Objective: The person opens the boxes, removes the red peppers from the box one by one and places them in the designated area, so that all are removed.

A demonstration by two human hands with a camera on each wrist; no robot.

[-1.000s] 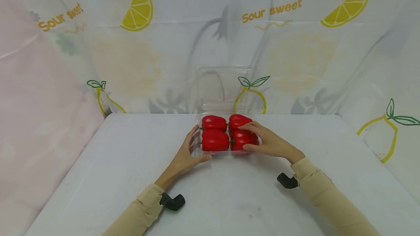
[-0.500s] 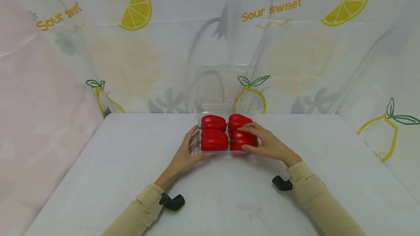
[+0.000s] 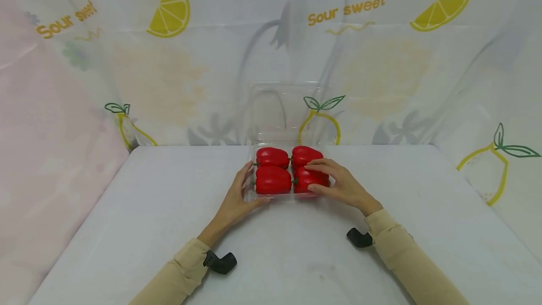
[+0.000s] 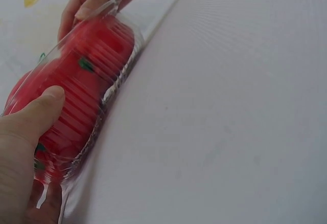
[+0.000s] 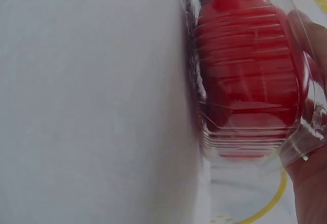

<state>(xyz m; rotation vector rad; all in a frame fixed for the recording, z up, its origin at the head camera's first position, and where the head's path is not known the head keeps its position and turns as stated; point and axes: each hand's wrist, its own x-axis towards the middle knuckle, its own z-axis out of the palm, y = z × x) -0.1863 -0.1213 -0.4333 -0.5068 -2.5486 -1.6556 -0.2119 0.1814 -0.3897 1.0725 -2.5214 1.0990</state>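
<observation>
A clear plastic box (image 3: pixel 271 197) with its lid (image 3: pixel 271 107) raised stands near the table's back edge. Inside lie several red peppers in two rows. My left hand (image 3: pixel 233 206) grips the box's left end, its thumb (image 4: pixel 48 104) along the ribbed front wall. My right hand (image 3: pixel 345 189) holds the front right pepper (image 3: pixel 304 181) inside the box, thumb low in front and fingers over its top. Through the box wall in the right wrist view, a pepper (image 5: pixel 250 70) shows, with part of my right hand (image 5: pixel 311 183) beyond it.
The white table (image 3: pixel 169 192) has its back edge just behind the box. A hanging cloth (image 3: pixel 220 60) with lemon prints rises behind it. Black curved pieces (image 3: pixel 221 263) sit at both wrists.
My right wrist and sleeve have shifted slightly left, while the fingers stay at the same pepper. My left hand keeps its grip on the box. The head view has turned a little.
</observation>
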